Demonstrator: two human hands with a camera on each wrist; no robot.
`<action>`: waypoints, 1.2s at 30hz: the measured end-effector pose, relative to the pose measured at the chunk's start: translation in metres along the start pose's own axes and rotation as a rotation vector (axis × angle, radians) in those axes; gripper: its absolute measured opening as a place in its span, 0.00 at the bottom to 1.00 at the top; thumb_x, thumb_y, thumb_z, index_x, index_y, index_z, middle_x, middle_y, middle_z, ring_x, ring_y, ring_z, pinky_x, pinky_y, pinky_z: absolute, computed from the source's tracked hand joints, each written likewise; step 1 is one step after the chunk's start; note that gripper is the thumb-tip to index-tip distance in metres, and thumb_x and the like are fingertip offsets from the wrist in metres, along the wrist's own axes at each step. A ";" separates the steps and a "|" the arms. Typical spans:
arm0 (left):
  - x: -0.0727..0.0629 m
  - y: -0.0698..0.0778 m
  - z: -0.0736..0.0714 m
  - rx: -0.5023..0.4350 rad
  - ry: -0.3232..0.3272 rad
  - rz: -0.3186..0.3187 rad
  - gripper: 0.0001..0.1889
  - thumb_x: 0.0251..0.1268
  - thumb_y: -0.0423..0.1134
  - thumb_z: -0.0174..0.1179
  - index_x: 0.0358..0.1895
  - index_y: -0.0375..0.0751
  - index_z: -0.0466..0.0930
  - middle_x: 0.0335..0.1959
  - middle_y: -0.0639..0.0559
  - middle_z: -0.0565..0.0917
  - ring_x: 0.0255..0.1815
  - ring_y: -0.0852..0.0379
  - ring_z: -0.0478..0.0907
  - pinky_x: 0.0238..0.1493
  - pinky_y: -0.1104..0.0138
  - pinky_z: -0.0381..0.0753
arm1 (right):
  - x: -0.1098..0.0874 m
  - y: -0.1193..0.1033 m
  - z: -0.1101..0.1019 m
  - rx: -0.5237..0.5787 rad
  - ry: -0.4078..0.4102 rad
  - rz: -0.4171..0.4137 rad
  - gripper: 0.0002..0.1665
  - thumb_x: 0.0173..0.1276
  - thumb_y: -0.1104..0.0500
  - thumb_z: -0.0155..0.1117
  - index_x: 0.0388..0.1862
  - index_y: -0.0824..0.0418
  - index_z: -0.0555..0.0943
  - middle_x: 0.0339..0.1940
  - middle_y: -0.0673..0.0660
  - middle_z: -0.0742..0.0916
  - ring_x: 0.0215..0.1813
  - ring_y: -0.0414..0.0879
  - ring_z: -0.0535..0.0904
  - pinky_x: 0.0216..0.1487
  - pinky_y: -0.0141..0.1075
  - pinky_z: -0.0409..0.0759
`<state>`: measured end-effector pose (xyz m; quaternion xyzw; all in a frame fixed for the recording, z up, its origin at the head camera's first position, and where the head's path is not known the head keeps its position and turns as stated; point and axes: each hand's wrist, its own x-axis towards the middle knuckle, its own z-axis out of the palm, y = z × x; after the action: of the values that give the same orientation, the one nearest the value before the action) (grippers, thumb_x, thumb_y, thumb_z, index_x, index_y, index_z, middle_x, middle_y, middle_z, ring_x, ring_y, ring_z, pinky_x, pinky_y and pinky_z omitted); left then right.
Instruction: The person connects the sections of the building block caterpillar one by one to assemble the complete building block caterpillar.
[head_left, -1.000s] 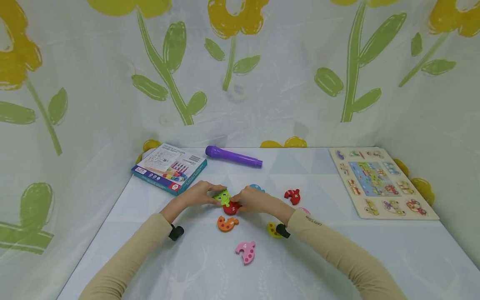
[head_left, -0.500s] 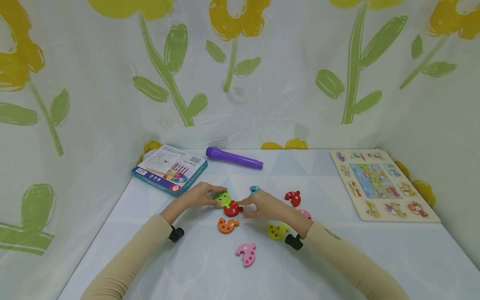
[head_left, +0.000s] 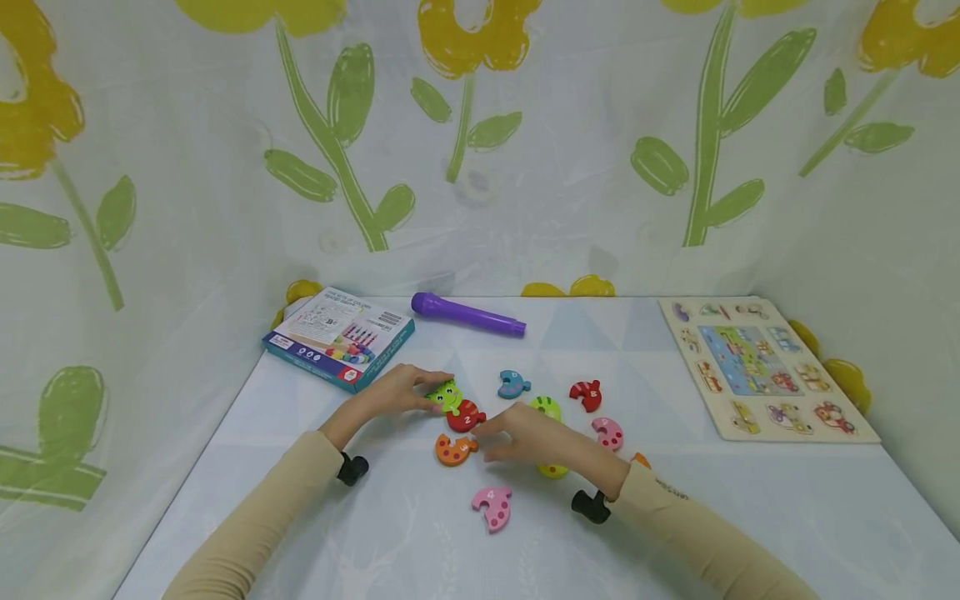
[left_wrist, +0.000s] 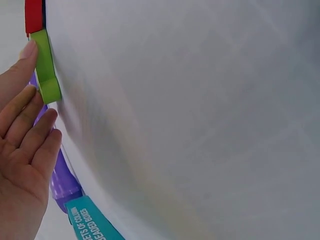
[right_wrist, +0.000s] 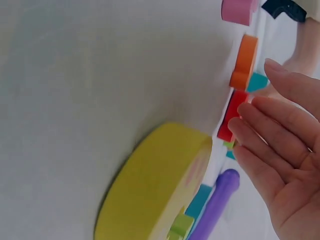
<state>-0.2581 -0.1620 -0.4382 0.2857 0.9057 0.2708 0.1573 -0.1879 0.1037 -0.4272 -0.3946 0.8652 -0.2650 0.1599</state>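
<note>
My left hand [head_left: 397, 390] pinches the green caterpillar head puzzle piece [head_left: 447, 397] between thumb and fingers; in the left wrist view the thumb lies against the green piece [left_wrist: 45, 62]. The red piece numbered 2 [head_left: 465, 417] is joined to the head's lower right. My right hand [head_left: 525, 435] hovers with relaxed fingers and nothing in them, just right of the red piece and the orange piece numbered 3 [head_left: 452, 451]. Below lies the pink piece numbered 4 [head_left: 493, 507]. A yellow piece [head_left: 553, 471] is partly hidden under the right hand.
Around the right hand lie a blue piece [head_left: 513, 384], a green piece [head_left: 546, 407], a red striped piece [head_left: 587, 395] and a pink piece [head_left: 608, 433]. Behind are a boxed set [head_left: 341, 333], a purple toy microphone [head_left: 468, 314] and a wooden puzzle board [head_left: 765, 367].
My right hand has let go of the red piece and moved down and right, uncovering the blue and green pieces. My left hand stays at the green head.
</note>
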 end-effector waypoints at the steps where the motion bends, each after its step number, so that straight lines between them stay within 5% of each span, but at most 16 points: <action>1: 0.000 0.000 0.000 -0.002 -0.001 -0.002 0.32 0.55 0.47 0.70 0.66 0.50 0.74 0.65 0.46 0.74 0.67 0.41 0.67 0.64 0.48 0.70 | 0.001 -0.001 0.001 -0.010 -0.003 -0.007 0.22 0.63 0.55 0.71 0.56 0.59 0.83 0.52 0.50 0.86 0.55 0.42 0.81 0.49 0.24 0.78; 15: 0.000 0.001 0.000 0.002 -0.005 -0.016 0.32 0.56 0.48 0.69 0.66 0.51 0.74 0.65 0.46 0.74 0.67 0.42 0.67 0.64 0.47 0.68 | 0.010 -0.014 0.014 -0.064 -0.057 -0.056 0.27 0.62 0.56 0.71 0.60 0.58 0.80 0.58 0.49 0.83 0.61 0.39 0.77 0.55 0.25 0.75; 36: 0.001 0.000 -0.001 -0.007 -0.010 0.013 0.31 0.57 0.46 0.69 0.65 0.48 0.74 0.65 0.47 0.74 0.67 0.42 0.67 0.65 0.47 0.68 | -0.011 0.001 0.001 -0.033 -0.071 -0.070 0.25 0.64 0.57 0.69 0.60 0.59 0.80 0.58 0.51 0.83 0.61 0.41 0.76 0.57 0.28 0.75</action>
<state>-0.2597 -0.1618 -0.4381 0.2921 0.9022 0.2735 0.1611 -0.1809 0.1123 -0.4276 -0.4364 0.8488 -0.2421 0.1744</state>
